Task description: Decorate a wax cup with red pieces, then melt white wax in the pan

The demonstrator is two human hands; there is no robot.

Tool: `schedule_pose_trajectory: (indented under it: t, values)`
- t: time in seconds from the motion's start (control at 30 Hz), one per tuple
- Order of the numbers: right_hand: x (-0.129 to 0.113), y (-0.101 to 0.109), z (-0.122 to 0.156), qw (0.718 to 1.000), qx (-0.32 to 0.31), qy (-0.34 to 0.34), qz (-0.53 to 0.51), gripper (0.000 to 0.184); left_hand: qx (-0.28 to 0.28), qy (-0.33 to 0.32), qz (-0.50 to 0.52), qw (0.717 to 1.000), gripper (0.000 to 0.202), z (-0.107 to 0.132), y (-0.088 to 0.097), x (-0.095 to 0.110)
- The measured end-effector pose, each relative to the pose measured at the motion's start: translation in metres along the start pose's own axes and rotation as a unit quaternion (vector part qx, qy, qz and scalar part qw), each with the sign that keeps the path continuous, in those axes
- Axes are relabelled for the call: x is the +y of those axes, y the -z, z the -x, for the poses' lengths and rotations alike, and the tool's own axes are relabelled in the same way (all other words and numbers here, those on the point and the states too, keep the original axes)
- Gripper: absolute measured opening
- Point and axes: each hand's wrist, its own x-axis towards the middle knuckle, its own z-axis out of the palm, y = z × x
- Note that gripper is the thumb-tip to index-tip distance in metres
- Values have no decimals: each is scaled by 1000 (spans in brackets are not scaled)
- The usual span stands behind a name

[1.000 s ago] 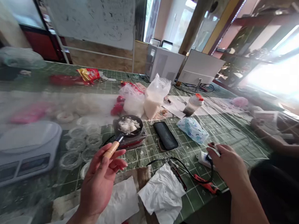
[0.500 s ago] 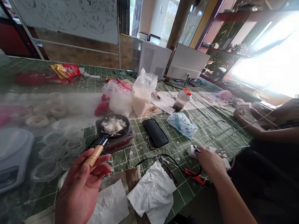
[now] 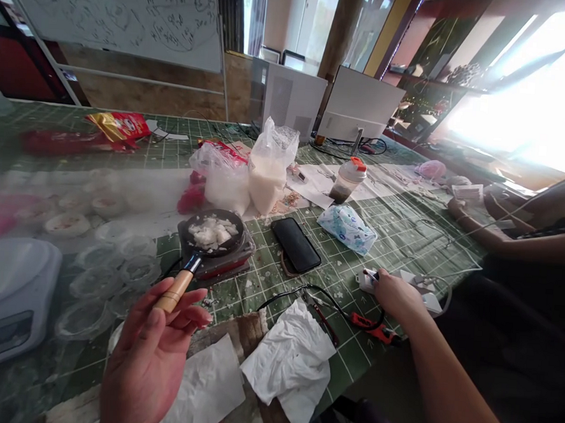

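Note:
My left hand (image 3: pixel 152 347) is raised, palm up, with its fingers curled round the wooden handle (image 3: pixel 174 292) of a small black pan (image 3: pixel 215 232). The pan holds white chunks and rests on a small red-edged heater (image 3: pixel 218 261). My right hand (image 3: pixel 395 295) reaches out to the right and lies on a white power strip (image 3: pixel 423 297), its fingers bent over a plug at the strip's left end. A black cable (image 3: pixel 297 291) runs from there toward the heater.
Crumpled white paper (image 3: pixel 290 362), red-handled pliers (image 3: pixel 375 329), a black phone (image 3: pixel 296 245), a tissue pack (image 3: pixel 347 227), bags of white powder (image 3: pixel 267 175), a bottle (image 3: pixel 345 180), clear cups (image 3: pixel 116 271) and a white scale (image 3: pixel 7 297) lie on the green mat. Another person's arm (image 3: pixel 501 234) rests at right.
The view has swung slightly left. My right hand has moved forward from the cable onto the power strip. My left hand keeps hold of the pan handle.

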Motion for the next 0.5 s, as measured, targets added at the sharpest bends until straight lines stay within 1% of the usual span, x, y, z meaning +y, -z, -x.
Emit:
schedule_pose_trajectory:
  t: [0.1, 0.3, 0.5]
  values:
    - [1, -1, -2, 1000, -1, 4, -1, 25, 0, 0, 1, 1000, 26, 1, -1, 1]
    - [-2, -11, 3, 1000, 20, -17, -4, 32, -1, 0, 9, 1000, 27, 3, -1, 1]
    - [4, -10, -2, 1000, 21, 6, -17, 24, -6, -1, 15, 1000, 28, 3, 1, 0]
